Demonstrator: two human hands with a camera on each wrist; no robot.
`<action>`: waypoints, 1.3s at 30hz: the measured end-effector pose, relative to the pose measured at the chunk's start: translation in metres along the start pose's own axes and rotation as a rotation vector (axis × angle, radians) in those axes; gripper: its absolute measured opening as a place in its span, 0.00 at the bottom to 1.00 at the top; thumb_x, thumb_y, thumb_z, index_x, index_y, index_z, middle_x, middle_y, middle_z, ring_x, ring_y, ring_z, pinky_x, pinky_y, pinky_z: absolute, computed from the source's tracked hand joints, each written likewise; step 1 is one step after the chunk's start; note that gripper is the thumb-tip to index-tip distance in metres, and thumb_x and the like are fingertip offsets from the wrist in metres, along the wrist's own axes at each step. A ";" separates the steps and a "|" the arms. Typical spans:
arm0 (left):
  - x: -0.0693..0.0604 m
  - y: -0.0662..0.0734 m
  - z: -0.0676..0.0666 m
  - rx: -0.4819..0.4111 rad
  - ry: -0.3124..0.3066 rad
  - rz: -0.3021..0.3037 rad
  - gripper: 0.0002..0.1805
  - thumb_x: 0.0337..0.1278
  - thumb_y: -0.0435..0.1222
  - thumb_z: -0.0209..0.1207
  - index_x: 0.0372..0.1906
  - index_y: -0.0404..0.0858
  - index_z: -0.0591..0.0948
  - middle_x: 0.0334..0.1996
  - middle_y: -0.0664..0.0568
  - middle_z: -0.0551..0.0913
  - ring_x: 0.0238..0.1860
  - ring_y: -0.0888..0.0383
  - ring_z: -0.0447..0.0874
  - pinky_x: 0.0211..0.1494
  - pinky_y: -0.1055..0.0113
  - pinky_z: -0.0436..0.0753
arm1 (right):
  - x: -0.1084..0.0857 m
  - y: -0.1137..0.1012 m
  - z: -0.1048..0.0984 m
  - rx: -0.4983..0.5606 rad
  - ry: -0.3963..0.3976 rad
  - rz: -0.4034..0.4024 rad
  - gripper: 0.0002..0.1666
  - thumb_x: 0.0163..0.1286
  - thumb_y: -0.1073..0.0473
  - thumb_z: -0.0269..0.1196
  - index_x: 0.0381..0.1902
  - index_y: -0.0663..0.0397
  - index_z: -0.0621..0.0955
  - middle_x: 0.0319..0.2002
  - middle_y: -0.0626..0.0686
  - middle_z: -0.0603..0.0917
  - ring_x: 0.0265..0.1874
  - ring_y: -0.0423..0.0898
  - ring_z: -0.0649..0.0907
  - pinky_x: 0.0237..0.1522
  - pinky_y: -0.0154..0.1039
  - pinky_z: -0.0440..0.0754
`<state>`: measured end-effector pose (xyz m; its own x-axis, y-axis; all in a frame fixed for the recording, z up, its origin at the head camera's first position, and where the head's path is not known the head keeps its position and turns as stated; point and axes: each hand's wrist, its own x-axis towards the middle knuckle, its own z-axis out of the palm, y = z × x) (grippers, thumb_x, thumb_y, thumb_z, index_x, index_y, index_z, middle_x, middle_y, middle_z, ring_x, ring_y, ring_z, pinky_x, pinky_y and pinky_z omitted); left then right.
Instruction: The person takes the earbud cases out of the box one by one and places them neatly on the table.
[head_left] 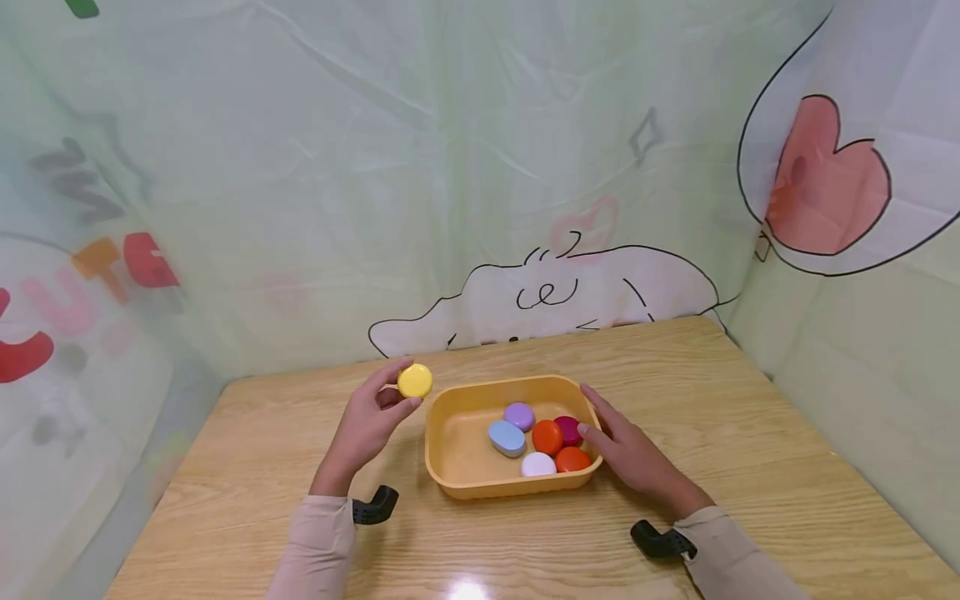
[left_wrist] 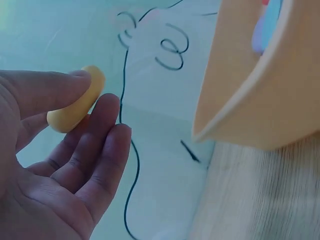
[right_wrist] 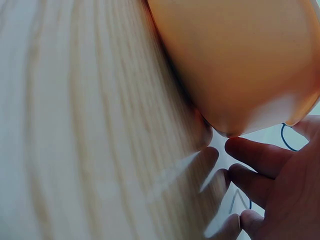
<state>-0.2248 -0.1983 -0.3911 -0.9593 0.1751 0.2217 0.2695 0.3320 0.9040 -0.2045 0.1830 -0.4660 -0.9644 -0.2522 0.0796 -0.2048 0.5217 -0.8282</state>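
Observation:
My left hand (head_left: 369,421) is raised just beyond the left end of an orange plastic bin (head_left: 459,467). Between its thumb and fingers it pinches a smooth yellow disc (head_left: 416,381) with rounded edges, whose thickness shows edge-on in the left wrist view. At the bin's right end, my right hand (head_left: 633,454) grips the rim, thumb over the edge and fingers along the outer wall. Inside the bin lie a purple disc (head_left: 519,416), a light blue oval (head_left: 507,438), a white disc (head_left: 538,465), a magenta disc (head_left: 567,430) and two red discs (head_left: 547,437).
The bin stands on a wood-grain table (head_left: 285,442). Behind and beside the table hangs a pale cloth (head_left: 330,208) printed with cartoon drawings. Black wrist mounts (head_left: 375,506) stick out from both sleeves.

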 end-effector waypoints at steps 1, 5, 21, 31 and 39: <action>-0.001 -0.001 -0.002 0.004 0.010 -0.009 0.31 0.63 0.31 0.66 0.70 0.45 0.73 0.52 0.43 0.77 0.50 0.51 0.84 0.50 0.66 0.82 | 0.000 0.000 0.000 0.003 -0.001 0.001 0.42 0.80 0.47 0.52 0.82 0.47 0.48 0.78 0.62 0.53 0.74 0.66 0.59 0.64 0.58 0.65; -0.003 -0.011 -0.011 0.003 0.046 -0.037 0.32 0.63 0.31 0.66 0.71 0.45 0.71 0.53 0.43 0.77 0.50 0.49 0.83 0.50 0.67 0.81 | -0.001 0.000 0.000 -0.001 -0.003 0.012 0.42 0.79 0.46 0.52 0.82 0.45 0.48 0.78 0.62 0.53 0.74 0.66 0.58 0.65 0.58 0.64; -0.010 -0.030 -0.024 -0.010 0.095 -0.056 0.32 0.61 0.33 0.68 0.71 0.46 0.72 0.53 0.41 0.78 0.49 0.48 0.83 0.48 0.69 0.81 | -0.003 -0.001 -0.003 -0.035 -0.006 0.015 0.40 0.80 0.45 0.51 0.82 0.43 0.49 0.78 0.62 0.54 0.74 0.66 0.58 0.66 0.61 0.63; -0.013 -0.052 -0.037 -0.005 0.067 -0.144 0.32 0.63 0.29 0.65 0.71 0.42 0.71 0.55 0.38 0.76 0.50 0.47 0.82 0.47 0.70 0.81 | -0.002 -0.003 -0.005 -0.019 -0.015 0.018 0.40 0.80 0.45 0.51 0.82 0.44 0.49 0.78 0.62 0.53 0.74 0.66 0.57 0.66 0.62 0.62; -0.017 -0.066 -0.045 0.114 0.099 -0.214 0.32 0.63 0.30 0.65 0.72 0.43 0.71 0.56 0.38 0.77 0.50 0.48 0.82 0.49 0.63 0.80 | -0.002 -0.003 -0.003 -0.008 -0.020 0.041 0.41 0.79 0.44 0.52 0.82 0.42 0.49 0.78 0.63 0.53 0.74 0.67 0.57 0.66 0.61 0.62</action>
<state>-0.2300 -0.2646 -0.4377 -0.9976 -0.0002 0.0694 0.0617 0.4553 0.8882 -0.2024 0.1847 -0.4621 -0.9684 -0.2471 0.0343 -0.1667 0.5386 -0.8259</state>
